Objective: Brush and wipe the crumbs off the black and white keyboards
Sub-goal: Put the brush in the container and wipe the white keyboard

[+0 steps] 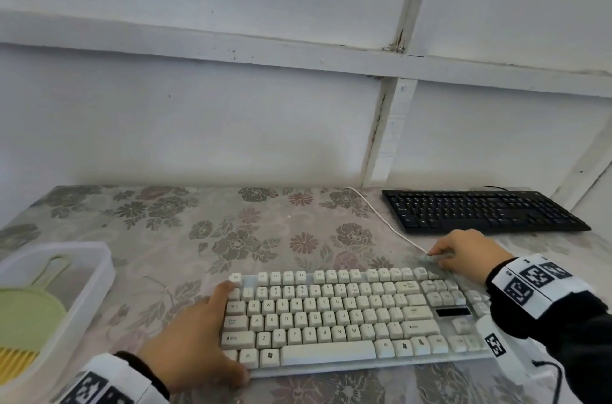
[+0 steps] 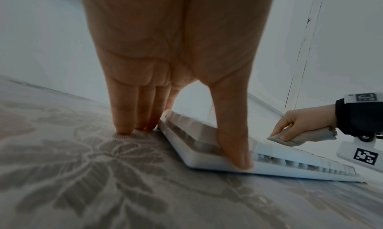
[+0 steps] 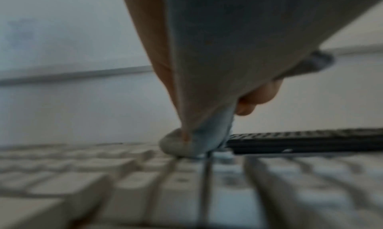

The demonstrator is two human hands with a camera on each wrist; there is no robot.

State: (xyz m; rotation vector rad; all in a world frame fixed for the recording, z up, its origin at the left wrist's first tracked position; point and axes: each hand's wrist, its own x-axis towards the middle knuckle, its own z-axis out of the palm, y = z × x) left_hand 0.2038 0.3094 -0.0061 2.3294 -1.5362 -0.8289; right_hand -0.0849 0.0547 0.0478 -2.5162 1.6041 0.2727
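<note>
The white keyboard (image 1: 331, 314) lies in front of me on the flowered table. My left hand (image 1: 218, 332) braces its left end: the straight fingers (image 2: 124, 117) stand on the table against the left edge and the thumb (image 2: 234, 142) presses the front edge. My right hand (image 1: 440, 256) grips a bunched grey cloth (image 2: 290, 139) and holds its tip down on the keyboard's far right corner, near the keys (image 3: 145, 183). The cloth (image 3: 207, 68) fills the right wrist view. The black keyboard (image 1: 480, 211) lies untouched at the back right, just beyond the cloth.
A clear plastic bin (image 1: 99, 271) at the left edge holds a green dustpan (image 1: 29, 314) and a yellow-bristled brush (image 1: 16, 360). The white keyboard's cable (image 1: 387, 221) runs back toward the wall. The wall closes the table's far side and right side.
</note>
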